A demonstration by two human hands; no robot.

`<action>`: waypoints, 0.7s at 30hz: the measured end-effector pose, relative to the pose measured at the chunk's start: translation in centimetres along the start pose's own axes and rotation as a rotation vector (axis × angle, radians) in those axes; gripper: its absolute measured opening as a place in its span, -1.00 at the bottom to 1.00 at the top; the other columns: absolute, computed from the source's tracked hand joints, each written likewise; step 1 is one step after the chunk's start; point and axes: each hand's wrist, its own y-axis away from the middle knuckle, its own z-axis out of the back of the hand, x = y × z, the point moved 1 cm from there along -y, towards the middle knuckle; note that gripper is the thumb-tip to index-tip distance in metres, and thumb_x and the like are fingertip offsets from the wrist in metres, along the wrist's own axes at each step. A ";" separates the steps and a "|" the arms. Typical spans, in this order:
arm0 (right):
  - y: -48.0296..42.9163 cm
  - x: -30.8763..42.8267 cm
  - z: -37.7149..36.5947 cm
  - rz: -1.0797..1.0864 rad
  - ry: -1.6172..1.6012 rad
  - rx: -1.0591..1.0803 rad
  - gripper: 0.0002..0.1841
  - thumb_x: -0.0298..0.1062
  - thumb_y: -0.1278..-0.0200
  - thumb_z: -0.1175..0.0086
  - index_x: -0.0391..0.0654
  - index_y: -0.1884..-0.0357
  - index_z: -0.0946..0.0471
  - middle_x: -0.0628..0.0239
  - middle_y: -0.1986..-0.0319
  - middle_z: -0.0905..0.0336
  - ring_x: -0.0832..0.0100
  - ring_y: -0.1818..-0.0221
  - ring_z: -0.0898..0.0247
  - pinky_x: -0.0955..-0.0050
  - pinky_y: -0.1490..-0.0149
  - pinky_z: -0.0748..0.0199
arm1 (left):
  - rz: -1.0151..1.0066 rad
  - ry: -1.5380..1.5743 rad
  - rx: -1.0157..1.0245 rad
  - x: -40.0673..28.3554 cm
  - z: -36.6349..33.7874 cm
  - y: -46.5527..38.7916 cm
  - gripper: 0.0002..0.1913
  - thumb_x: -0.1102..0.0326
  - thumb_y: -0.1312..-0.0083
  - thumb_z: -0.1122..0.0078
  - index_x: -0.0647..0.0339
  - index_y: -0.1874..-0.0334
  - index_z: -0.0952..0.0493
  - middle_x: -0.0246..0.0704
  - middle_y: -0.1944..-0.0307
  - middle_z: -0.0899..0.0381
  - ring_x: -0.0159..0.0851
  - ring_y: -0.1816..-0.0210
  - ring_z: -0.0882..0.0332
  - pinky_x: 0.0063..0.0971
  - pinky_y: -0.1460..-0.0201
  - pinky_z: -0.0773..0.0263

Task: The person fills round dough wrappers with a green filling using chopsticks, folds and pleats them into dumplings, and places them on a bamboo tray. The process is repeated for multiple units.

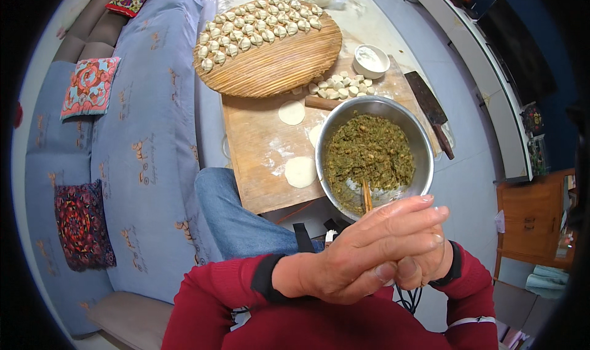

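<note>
My left hand (355,253) and my right hand (428,258) are cupped together in front of my chest, thumbs side by side. A pale edge of what looks like a piece of dough (390,283) shows beneath the thumbs; my fingers hide the rest. Just beyond the hands stands a steel bowl (428,165) of green chopped filling (368,142). Wooden chopsticks (367,195) rest in it, partly behind my left fingers. Round dough wrappers (300,171) lie left of the bowl on a floured wooden board (258,165); one is partly covered by the bowl's rim.
A round woven tray (276,71) holds rows of dumplings (249,28) at the back. Cut dough pieces (343,86), a rolling pin (322,102) and a white bowl of flour (370,60) are nearer. A cleaver (426,101) lies along the right edge. A covered sofa (147,119) runs along the left.
</note>
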 end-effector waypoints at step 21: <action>0.1 -1.9 -4.3 -0.491 -0.186 -0.555 -0.46 -0.05 -0.45 0.36 -0.21 0.50 -0.53 0.26 0.65 -0.49 0.35 0.64 -0.38 0.43 0.48 -0.29 | 0.544 0.256 -0.288 2.8 0.2 2.2 -0.16 -0.27 -0.37 0.39 0.40 -0.43 -0.06 0.05 -0.38 -0.11 0.01 -0.35 -0.18 -0.21 -0.41 -0.05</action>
